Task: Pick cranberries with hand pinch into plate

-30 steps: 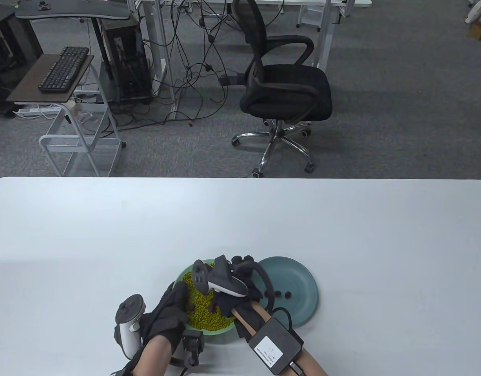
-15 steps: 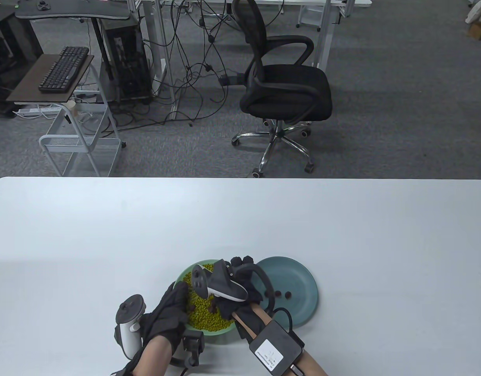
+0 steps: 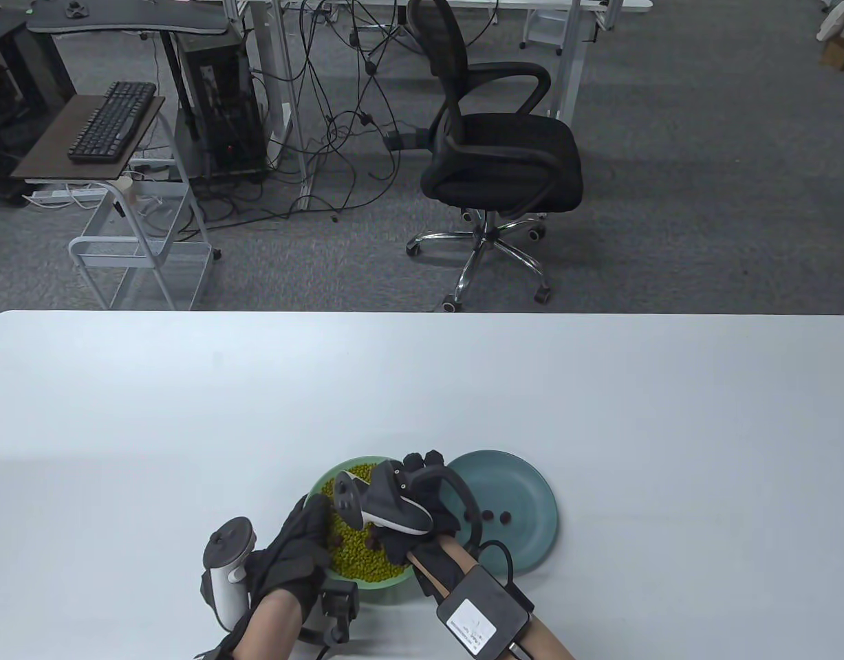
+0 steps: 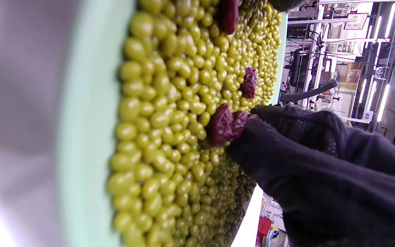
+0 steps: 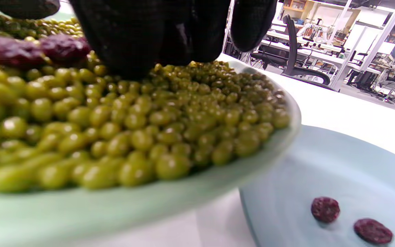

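Observation:
A pale green bowl (image 3: 325, 481) of green beans (image 3: 360, 550) sits near the table's front edge, with several dark red cranberries on the beans. My left hand (image 3: 317, 522) holds the bowl's left rim. My right hand (image 3: 393, 543) reaches down into the bowl. In the left wrist view its fingertips (image 4: 252, 120) pinch a cranberry (image 4: 223, 125) lying on the beans. In the right wrist view the fingers (image 5: 142, 51) press into the beans next to two cranberries (image 5: 60, 46). A blue plate (image 3: 532, 481) right of the bowl holds a few cranberries (image 3: 497, 516), which also show in the right wrist view (image 5: 325, 209).
More cranberries (image 4: 249, 82) lie further along on the beans. The plate's rim slips under the bowl's right edge (image 5: 218, 178). An office chair (image 3: 497, 151) and a wire cart (image 3: 139, 254) stand on the floor beyond the white table (image 3: 422, 385).
My right hand has shifted a little left and lower into the bowl. My left hand, the bowl and the plate have not moved.

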`<state>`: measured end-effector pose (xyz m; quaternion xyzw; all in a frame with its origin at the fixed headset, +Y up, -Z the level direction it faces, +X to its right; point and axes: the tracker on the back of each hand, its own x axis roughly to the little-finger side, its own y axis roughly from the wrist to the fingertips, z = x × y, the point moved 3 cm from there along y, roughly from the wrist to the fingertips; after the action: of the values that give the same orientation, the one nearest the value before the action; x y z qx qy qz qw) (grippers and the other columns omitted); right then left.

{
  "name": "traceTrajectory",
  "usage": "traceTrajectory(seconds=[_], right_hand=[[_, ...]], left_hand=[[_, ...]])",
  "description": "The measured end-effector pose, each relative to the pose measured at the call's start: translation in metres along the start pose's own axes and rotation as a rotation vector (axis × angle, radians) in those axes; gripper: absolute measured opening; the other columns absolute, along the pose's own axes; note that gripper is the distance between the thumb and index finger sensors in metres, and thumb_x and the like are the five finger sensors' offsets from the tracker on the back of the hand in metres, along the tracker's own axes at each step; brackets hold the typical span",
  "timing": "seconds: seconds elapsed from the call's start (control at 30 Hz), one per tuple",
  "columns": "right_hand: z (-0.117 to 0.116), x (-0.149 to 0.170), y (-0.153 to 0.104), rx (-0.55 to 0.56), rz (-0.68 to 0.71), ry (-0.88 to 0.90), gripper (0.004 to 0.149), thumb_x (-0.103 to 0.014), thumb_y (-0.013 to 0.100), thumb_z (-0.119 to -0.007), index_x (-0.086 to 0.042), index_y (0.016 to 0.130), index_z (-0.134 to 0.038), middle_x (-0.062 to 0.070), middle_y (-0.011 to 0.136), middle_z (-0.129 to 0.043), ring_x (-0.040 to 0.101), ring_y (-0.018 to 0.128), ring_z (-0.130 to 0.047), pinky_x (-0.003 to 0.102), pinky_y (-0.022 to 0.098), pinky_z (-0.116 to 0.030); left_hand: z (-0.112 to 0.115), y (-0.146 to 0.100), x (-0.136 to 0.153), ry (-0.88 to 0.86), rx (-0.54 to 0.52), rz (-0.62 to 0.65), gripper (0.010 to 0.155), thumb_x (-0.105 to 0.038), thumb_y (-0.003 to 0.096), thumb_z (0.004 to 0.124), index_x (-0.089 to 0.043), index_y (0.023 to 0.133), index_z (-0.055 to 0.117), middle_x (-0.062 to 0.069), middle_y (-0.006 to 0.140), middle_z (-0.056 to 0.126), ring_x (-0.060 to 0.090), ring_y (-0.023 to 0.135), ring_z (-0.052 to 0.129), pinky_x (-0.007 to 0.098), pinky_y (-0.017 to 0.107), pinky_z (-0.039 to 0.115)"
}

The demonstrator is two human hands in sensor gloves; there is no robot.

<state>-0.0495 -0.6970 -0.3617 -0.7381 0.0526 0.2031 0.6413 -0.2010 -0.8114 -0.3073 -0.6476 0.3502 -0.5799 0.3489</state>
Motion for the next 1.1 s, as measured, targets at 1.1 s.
traceTrajectory(seconds=[1.1], right_hand=[[-0.0023,0.0016,0.0005,-0.005,-0.018,0.01,0.051,-0.034,0.053,-0.087,-0.012,0.098,-0.076,0.012,0.115,-0.07,0.045,0.105,-0.066,0.073,0.071,-0.039]], left_hand=[[0.0009,-0.0001,0.0005,0.005,0.001,0.001,0.05,-0.052,0.0785,0.057,-0.025,0.119,0.045,0.011,0.095,0.088,0.025,0.075,0.107,0.034,0.055,0.094]])
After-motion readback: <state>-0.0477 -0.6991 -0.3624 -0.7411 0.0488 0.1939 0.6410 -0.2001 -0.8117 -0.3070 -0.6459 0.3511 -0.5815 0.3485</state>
